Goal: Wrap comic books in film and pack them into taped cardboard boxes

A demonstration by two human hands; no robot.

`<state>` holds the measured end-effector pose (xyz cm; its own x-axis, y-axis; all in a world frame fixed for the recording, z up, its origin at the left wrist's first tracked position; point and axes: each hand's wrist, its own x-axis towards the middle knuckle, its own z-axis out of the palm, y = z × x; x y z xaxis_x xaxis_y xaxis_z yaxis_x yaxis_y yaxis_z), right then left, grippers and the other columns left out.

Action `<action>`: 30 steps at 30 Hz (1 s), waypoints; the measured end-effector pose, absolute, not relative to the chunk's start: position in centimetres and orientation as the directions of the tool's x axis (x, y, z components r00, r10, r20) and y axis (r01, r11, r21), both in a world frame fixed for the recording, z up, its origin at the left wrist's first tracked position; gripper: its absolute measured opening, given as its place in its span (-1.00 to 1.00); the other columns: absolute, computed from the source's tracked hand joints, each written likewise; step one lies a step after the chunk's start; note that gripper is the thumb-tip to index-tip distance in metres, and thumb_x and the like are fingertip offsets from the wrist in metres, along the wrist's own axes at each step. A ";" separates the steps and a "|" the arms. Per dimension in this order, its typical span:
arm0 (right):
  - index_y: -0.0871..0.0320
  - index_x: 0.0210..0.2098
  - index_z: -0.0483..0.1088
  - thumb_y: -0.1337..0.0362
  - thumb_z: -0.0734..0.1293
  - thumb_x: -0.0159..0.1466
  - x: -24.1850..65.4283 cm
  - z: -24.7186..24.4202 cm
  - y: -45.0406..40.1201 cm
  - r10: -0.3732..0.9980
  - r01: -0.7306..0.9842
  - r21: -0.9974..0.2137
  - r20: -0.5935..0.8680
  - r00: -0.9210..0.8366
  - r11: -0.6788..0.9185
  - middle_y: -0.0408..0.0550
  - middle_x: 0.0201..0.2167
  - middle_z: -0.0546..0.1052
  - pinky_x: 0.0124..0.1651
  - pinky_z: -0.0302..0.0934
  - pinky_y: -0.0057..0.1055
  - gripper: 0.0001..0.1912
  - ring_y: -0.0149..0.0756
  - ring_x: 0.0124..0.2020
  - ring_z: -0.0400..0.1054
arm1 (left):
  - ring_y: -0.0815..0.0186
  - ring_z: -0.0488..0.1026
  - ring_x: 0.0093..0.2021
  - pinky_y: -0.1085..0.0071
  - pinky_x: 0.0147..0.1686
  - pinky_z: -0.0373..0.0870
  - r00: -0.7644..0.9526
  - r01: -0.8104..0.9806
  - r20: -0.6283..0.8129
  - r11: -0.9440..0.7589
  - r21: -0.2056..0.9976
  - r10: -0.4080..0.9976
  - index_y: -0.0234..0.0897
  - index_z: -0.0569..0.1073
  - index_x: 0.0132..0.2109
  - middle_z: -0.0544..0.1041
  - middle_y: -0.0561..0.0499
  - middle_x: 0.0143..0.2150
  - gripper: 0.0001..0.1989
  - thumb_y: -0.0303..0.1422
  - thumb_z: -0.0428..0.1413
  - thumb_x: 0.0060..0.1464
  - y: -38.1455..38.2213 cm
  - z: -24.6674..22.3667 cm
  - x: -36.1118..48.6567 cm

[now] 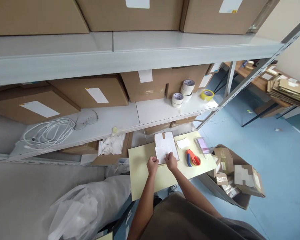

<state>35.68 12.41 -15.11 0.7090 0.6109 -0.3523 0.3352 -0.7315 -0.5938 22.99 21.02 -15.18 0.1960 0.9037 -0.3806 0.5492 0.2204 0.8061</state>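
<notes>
A flat cardboard box lies on the pale yellow table, with white paper over its top. My left hand is closed in a pinch at the paper's near left corner. Over the paper's near right part, my right hand is also closed, fingertips together on the sheet. To the right lie a small stack of white slips, an orange and blue tape dispenser and a blurred purple and white item.
Shelves ahead hold cartons, tape rolls and a coiled white cable. A large bin of boxes stands at the table's right. Clear plastic wrap lies at the left. Another table is at the far right.
</notes>
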 end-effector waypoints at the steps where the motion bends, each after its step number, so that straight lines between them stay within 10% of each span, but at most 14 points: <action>1: 0.02 -0.17 0.20 0.26 0.34 0.33 35.7 -15.0 12.5 0.608 0.350 -0.567 -0.365 0.705 -0.746 -0.12 -0.36 0.56 -0.34 -0.06 -0.40 -0.82 -0.15 -0.30 0.47 | 0.24 0.61 -0.31 0.40 -0.23 0.42 0.211 0.571 -0.370 0.193 0.798 0.905 -0.16 0.44 -0.32 0.64 0.04 -0.37 -0.88 -0.46 0.22 0.00 21.0 -15.0 23.0; 12: 0.05 -0.13 0.32 0.16 0.38 0.38 35.4 -14.4 13.0 0.573 0.431 -0.402 -0.363 0.734 -0.807 0.03 -0.29 0.62 -0.30 0.07 -0.36 -0.83 -0.10 -0.26 0.51 | 0.15 0.57 -0.27 0.37 -0.26 0.32 0.280 0.748 -0.377 0.046 0.662 0.883 -0.12 0.47 -0.28 0.61 0.01 -0.35 -0.93 -0.32 0.23 0.14 21.4 -14.4 22.1; 18: 0.06 0.06 0.46 0.31 0.24 0.41 34.2 -15.3 11.1 0.728 0.657 -0.418 -0.018 0.685 -0.628 0.10 0.07 0.60 0.03 0.31 -0.23 -0.72 -0.06 0.07 0.46 | 0.11 0.53 0.10 0.27 0.07 0.44 0.607 0.544 0.065 -0.474 0.692 0.792 -0.12 0.61 -0.06 0.64 -0.12 0.01 -0.69 -0.55 0.10 0.17 22.3 -14.1 24.3; 23: 0.10 0.37 0.35 0.46 0.17 0.35 31.8 -17.5 8.2 0.878 0.845 -0.335 0.090 0.469 -0.417 0.03 0.45 0.33 0.42 0.11 -0.02 -0.37 0.01 0.52 0.06 | 0.00 0.21 0.48 -0.02 0.34 0.29 0.696 0.466 0.151 -0.601 0.649 0.702 -0.13 0.50 0.30 0.42 -0.20 0.41 -0.54 -0.36 0.06 0.31 22.7 -16.4 25.0; 30: 0.06 0.42 0.29 0.42 0.21 0.29 31.3 -17.2 6.7 0.845 0.796 -0.364 0.046 0.534 -0.483 0.01 0.50 0.24 0.48 -0.01 0.14 -0.30 0.08 0.57 -0.07 | 0.08 0.10 0.55 0.09 0.27 0.42 0.729 0.401 0.167 -0.612 0.682 0.664 -0.12 0.41 0.40 0.32 -0.17 0.49 -0.49 -0.19 -0.06 0.41 23.6 -18.7 23.4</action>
